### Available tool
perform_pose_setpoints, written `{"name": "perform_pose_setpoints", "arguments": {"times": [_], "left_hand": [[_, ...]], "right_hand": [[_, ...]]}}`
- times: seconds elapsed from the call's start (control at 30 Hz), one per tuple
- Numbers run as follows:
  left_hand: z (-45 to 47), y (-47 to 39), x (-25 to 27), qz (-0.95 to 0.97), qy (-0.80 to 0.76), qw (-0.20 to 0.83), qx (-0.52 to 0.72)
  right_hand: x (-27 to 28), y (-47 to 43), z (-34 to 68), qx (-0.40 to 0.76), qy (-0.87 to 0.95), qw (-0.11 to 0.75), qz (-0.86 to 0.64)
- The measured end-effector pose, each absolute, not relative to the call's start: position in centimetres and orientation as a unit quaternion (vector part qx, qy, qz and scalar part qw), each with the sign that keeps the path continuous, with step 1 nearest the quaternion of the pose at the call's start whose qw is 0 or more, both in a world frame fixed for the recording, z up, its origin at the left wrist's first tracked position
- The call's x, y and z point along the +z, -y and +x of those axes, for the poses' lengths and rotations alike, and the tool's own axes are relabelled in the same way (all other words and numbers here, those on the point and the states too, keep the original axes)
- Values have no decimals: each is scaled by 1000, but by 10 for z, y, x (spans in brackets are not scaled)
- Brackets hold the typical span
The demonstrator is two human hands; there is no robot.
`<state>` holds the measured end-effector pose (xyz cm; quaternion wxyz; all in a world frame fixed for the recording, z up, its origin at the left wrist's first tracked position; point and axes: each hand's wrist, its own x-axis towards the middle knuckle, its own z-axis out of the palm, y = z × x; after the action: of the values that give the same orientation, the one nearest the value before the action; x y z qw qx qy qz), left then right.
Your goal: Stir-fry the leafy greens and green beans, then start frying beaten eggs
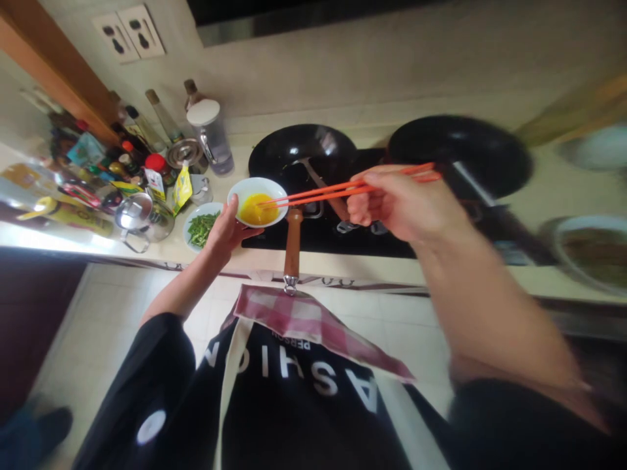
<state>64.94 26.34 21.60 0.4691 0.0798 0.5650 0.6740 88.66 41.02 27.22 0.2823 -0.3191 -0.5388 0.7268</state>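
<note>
My left hand [228, 228] grips a small white bowl [235, 194] by its left side, thumb at the rim. Yellow beaten egg [257, 209] lies in the bowl, which tilts toward me. Orange-red chopsticks [333, 192] are pinched in my right hand [396, 202], and their tips dip into the egg. Just left of the bowl, partly behind my left hand, is a white plate [189, 236] of chopped greens [200, 230]. Behind the bowl a black wok [274, 147] sits on the stove, a spatula [316, 175] resting in it. Its wooden handle [292, 245] points toward me.
A second black wok [455, 147] stands at the right of the stove [259, 241]. Further right is a blurred bowl [595, 225] with brown contents. Bottles, jars, a metal pot [142, 219] and a lidded clear pitcher [215, 140] crowd the left counter. A range hood [294, 19] hangs above.
</note>
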Motion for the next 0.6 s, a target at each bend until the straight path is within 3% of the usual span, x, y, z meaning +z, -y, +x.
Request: {"name": "perform_pose_setpoints", "arguments": {"times": [0.6], "left_hand": [[645,-275,223,55,-538,442,716]], "right_hand": [[220,-376,892,746,407,429,-305]]}}
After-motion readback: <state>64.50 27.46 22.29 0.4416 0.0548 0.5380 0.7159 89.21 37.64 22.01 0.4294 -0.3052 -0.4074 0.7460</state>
